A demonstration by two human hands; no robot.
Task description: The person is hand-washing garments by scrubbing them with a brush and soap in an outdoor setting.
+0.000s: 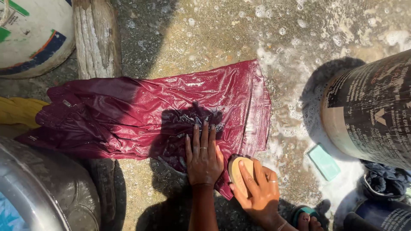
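Observation:
A wet maroon garment (141,115) lies spread flat on the soapy concrete ground. My left hand (203,156) presses palm down on its near edge, fingers apart. My right hand (257,190) grips a tan scrubbing brush (238,171) at the garment's lower right corner, beside the left hand.
A teal soap bar (324,162) lies in foam to the right. A dark drum (372,111) stands at right, a white bucket (30,34) at top left, a metal basin (43,188) at bottom left. A wooden plank (96,38) runs down the upper left. Dark clothes (385,179) pile at lower right.

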